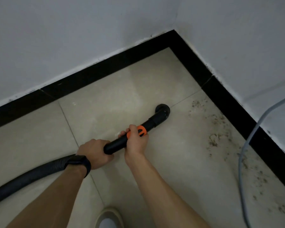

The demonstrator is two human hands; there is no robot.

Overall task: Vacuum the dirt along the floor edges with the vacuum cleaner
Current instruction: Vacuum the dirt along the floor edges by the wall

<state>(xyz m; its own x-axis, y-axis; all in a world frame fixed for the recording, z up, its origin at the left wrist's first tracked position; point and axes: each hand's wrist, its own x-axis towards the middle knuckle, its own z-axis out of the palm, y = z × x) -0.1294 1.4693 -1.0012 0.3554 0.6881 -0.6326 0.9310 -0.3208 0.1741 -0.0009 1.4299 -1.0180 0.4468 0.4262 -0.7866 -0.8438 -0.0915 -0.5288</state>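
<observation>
Head view: the vacuum wand (115,145) has its nozzle (162,111) down on the tile (122,89) near the corner, just left of the dirt (217,129) scattered along the black skirting (220,89). Rigid plastic tube, probably light, though the ribbed hose (31,175) will likely flex and drag. Grip looks sensible: the left hand (95,153) wraps the rear end, the right hand (136,140) curls round at the orange collar (141,130). A grey cable (247,145) trails beside the dirt.

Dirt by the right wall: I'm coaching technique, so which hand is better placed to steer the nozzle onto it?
Likely right. The right hand grips the wand at its orange collar, nearest the nozzle and the dirt. The left hand holds the rear end by the hose.
</observation>
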